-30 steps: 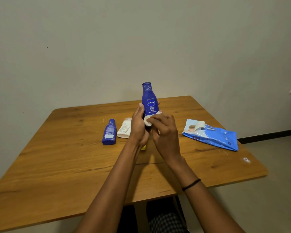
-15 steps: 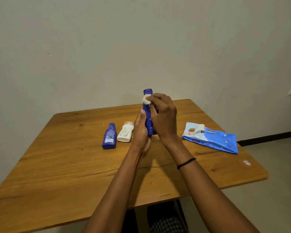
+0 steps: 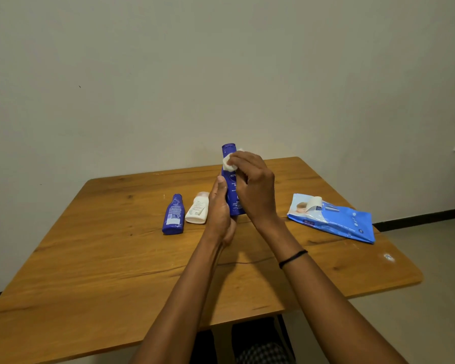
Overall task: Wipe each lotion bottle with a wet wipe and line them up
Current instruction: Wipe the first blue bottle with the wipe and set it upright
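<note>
Standing or lying: how was the tall blue bottle point(image 3: 231, 185) found? asked the senior inspector.

Upright, sir, cap uppermost and long axis vertical, between both hands over the middle of the worktop point(image 3: 116, 258). Whether its base touched the wood could not be told; the hands hid it.

And the hands?

Both were closed on something. The left hand point(image 3: 220, 214) gripped the lower body from the left side, thumb laid up along it. The right hand point(image 3: 255, 190) pinched a bunched wet wipe point(image 3: 229, 164) against the neck, just below the cap. So the right sat above, the left below and nearer the person.

What did the next stroke depend on?

In my judgement, that vertical axis. The wipe was at the top end, and the unwiped length ran down toward the left hand, whose grip covered the lower part and would have to shift.

The rest of the lot?

A small blue bottle point(image 3: 174, 215) and a white bottle point(image 3: 197, 208) lay flat, just beside each other, left of the left hand and nearer to it — caps pointing away. They were not stood in line. The wipe pack point(image 3: 331, 219) lay well apart to the right, flap up.
</note>
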